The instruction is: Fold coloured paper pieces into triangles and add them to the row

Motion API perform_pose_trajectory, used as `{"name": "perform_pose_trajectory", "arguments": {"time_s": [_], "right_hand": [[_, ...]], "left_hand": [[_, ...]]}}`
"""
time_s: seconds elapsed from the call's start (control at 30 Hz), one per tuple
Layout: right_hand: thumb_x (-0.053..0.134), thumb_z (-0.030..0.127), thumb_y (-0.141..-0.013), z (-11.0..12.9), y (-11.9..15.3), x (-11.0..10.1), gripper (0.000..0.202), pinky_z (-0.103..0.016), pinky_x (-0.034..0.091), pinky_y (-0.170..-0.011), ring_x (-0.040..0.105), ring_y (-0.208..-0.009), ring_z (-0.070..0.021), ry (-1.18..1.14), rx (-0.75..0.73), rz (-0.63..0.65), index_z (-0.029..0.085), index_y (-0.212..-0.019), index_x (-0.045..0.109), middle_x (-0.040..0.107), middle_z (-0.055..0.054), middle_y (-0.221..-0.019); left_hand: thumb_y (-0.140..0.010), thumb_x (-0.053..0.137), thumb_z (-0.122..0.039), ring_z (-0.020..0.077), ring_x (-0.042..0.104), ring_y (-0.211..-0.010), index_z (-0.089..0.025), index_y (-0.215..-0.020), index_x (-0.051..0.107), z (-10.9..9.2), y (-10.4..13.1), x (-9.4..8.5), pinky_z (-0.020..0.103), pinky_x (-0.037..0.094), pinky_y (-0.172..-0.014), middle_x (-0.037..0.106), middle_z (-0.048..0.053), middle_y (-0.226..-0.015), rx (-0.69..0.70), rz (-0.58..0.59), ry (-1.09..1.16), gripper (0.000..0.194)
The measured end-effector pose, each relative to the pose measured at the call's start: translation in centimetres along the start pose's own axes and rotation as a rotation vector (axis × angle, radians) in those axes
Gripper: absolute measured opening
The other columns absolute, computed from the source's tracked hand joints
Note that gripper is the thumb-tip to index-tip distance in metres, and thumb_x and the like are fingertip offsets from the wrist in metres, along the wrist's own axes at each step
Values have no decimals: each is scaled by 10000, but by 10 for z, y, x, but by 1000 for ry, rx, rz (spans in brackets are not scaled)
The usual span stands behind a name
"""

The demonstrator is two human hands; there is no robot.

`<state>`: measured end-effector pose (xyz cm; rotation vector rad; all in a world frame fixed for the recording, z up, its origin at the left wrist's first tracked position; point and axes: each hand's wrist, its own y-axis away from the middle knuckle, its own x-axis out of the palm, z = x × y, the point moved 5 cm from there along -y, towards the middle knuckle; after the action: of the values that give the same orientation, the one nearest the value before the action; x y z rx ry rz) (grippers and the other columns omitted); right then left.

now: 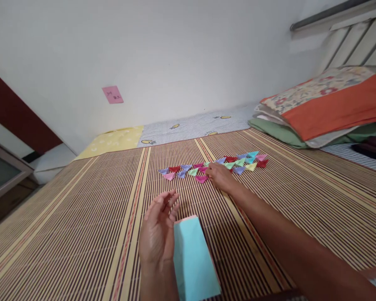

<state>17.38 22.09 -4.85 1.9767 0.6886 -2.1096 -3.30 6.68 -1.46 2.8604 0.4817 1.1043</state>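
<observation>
Several small folded paper triangles [201, 179] in pink, red, blue, green and yellow lie in uneven rows on a striped bamboo mat [106, 217]. My right hand [219, 177] reaches in among the middle ones, its fingers bent together; whatever its fingertips hold is too small to make out. My left hand [159, 223] is raised nearer to me, palm turned inward, fingers apart and slightly curled, holding nothing. Just right of it, a stack of light blue paper [196, 259] with a pink edge lies on the mat, its left side partly behind my left hand and wrist.
Folded bedding with an orange and floral cover [329, 104] is piled at the right. A pink note [113, 94] is stuck on the white wall. Yellow cloth [115, 140] and checked cloth [181, 127] show beyond the mat. A dark object [374, 147] rests at the far right.
</observation>
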Motion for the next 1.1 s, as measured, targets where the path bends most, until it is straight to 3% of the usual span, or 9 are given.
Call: {"name": "perform_pose_trajectory", "arguments": {"time_s": [0.2, 0.5, 0.8, 1.1], "right_hand": [[628, 307, -982, 4, -9, 5, 239, -455, 544, -931, 650, -1081, -239, 76, -47, 1, 152, -1161, 657, 660, -95, -1213], [630, 288, -980, 14, -13, 4, 201, -462, 536, -936, 646, -1089, -241, 128, -101, 13, 145, -1115, 668, 670, -81, -1178], [635, 306, -978, 20, -12, 1, 262, -474, 540, -944, 645, -1107, -250, 184, -61, 35, 154, -1192, 647, 652, -95, -1239], [635, 305, -978, 23, -15, 10, 271, -478, 540, -946, 642, -1116, -254, 215, -75, -13, 155, -1204, 643, 648, -97, -1250]], "left_hand": [[-755, 790, -278, 237, 708, -986, -148, -846, 781, 1, 1, 0, 336, 557, -857, 763, 104, -987, -6, -3, 11, 159], [-753, 793, -273, 234, 704, -991, -135, -865, 776, -1, -3, -5, 322, 556, -848, 761, 118, -1005, -3, -19, 16, 178], [-738, 801, -266, 242, 703, -993, -137, -865, 775, -2, -3, -7, 328, 552, -838, 759, 117, -1009, 0, -22, 22, 182], [-739, 789, -248, 235, 706, -969, -136, -860, 774, -3, -4, -7, 318, 554, -817, 757, 118, -1007, -1, -42, 34, 166]]}}
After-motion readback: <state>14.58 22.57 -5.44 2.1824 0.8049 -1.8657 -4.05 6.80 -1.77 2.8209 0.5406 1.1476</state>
